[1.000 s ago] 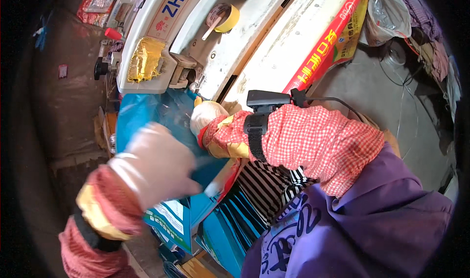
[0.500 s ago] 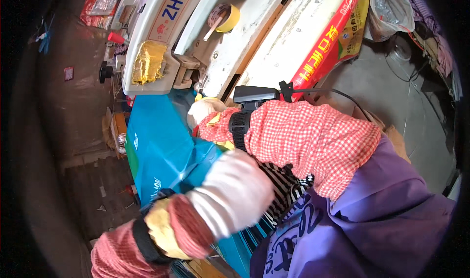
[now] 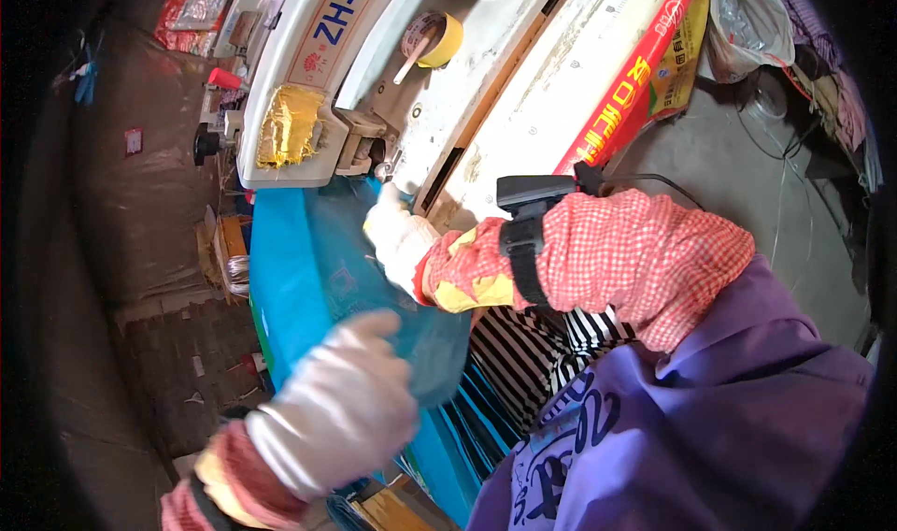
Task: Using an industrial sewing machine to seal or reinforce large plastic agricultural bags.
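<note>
A blue plastic bag [image 3: 290,279] lies spread below the head of a white sewing machine [image 3: 313,59], its sheer, grey-blue face [image 3: 360,288] turned up. My right hand [image 3: 402,236], in a white glove, is at the bag's edge close to the machine's metal foot [image 3: 385,169]; its fingers are bent together on the edge. Nearer to me, my left hand [image 3: 350,395], also gloved in white, is over the bag's lower part. Its fingers look curled, but motion smears them, and I cannot see whether they grip the bag.
A yellow tape roll [image 3: 441,43] with a stick in it rests on the machine bed [image 3: 505,92]. Red-and-yellow sheeting [image 3: 645,82] covers the table's right edge. More blue bags [image 3: 472,419] are layered beside my striped trousers. A clear plastic bag [image 3: 747,21] sits at upper right.
My left hand has moved left and down, off my right wrist. The bag now lies flatter, with its sheer face showing. My right forearm has shifted slightly right.
</note>
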`<state>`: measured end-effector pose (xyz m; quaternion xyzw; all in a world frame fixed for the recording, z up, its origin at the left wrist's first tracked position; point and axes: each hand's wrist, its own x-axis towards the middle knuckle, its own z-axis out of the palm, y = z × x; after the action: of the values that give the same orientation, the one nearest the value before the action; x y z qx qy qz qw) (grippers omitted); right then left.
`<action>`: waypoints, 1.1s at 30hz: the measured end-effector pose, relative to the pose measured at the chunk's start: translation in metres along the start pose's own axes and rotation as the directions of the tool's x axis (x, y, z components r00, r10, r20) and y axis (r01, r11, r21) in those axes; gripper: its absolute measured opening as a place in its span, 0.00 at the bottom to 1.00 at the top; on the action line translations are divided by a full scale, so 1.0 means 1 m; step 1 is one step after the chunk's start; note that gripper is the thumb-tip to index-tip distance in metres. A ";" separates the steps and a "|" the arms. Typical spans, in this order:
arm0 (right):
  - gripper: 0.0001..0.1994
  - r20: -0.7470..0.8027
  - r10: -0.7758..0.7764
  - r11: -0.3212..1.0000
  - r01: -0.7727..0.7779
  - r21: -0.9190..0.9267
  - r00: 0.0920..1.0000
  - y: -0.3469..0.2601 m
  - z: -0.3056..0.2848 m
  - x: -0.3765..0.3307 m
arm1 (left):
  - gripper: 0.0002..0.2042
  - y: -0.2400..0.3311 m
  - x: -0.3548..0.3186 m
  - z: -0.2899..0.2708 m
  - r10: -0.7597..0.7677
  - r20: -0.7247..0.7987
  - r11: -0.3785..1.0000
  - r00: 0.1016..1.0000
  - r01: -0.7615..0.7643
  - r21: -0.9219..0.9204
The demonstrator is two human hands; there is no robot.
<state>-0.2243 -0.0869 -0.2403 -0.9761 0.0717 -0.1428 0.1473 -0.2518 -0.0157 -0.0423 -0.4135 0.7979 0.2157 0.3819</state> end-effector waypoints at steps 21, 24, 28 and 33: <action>0.08 0.007 -0.246 0.942 0.238 0.239 0.969 -0.045 0.039 0.002 | 0.09 0.036 0.001 0.105 -0.375 -0.340 0.713 0.862 0.034 -0.700; 0.09 -0.650 -0.008 0.968 -0.157 -0.196 0.760 -0.041 0.049 0.001 | 0.16 0.039 -0.006 0.112 -0.604 -0.192 0.612 0.773 0.297 -0.733; 0.05 0.300 0.042 0.996 -0.017 -0.084 0.953 -0.008 -0.020 0.039 | 0.17 0.039 -0.010 0.125 -0.583 -0.139 0.588 0.801 0.297 -0.752; 0.12 -0.097 0.029 0.989 -0.015 0.150 0.995 0.000 -0.012 0.008 | 0.16 0.040 -0.010 0.128 -0.488 -0.090 0.602 0.868 0.260 -0.755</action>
<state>-0.2200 -0.0916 -0.2276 -0.9533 0.0788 -0.1941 0.2175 -0.2258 0.0960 -0.1121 -0.7154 0.5878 0.3629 0.1048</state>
